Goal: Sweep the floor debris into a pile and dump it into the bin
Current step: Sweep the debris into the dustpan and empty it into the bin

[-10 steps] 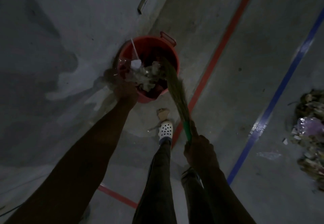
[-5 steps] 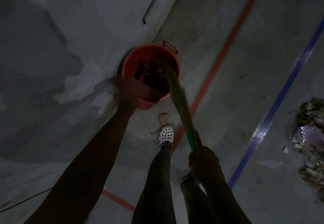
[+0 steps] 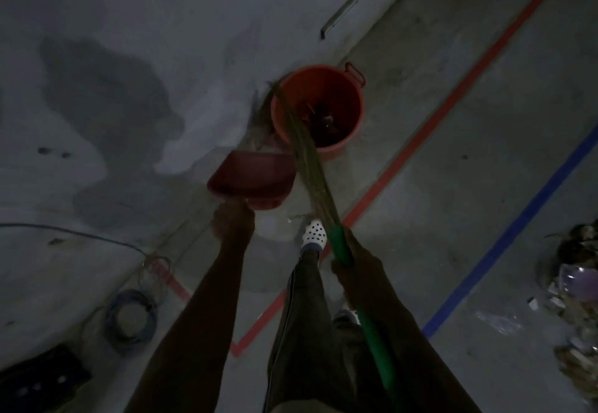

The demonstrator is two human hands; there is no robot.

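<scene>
- The dustpan (image 3: 252, 176), red, is being held up above the floor (image 3: 453, 218) by the left hand (image 3: 233, 223), which is gripping it at its near end. The single fingers are being lost in the dark.
- The pan is being kept just beside the bin (image 3: 343, 89), on its near-left side. Whether pan and bin wall are touching cannot be told.
- The broom (image 3: 307, 160) is being gripped by the right hand (image 3: 351, 262), with the fingers wrapped round the green handle (image 3: 372, 331).
- The bristles are being laid slantwise across the left part of the bin's mouth, and the tips are being carried out past its far-left rim.
- The bin, a red bucket, is being seen upright on the floor, with a small lug showing on its far-right rim. Dark scraps are being glimpsed at the bottom.
- A debris pile (image 3: 576, 299) is being left lying at the right edge of the visible floor, well apart from the bin.
- A red line (image 3: 453, 95) and a blue line (image 3: 517, 234) are being crossed between bin and pile, with the red one nearer the bin.
- A white clog (image 3: 313, 234) is being planted on the floor between the two hands.
- A cable coil (image 3: 131, 318) and a dark crate (image 3: 38, 377) are being picked out toward the near-left corner.
</scene>
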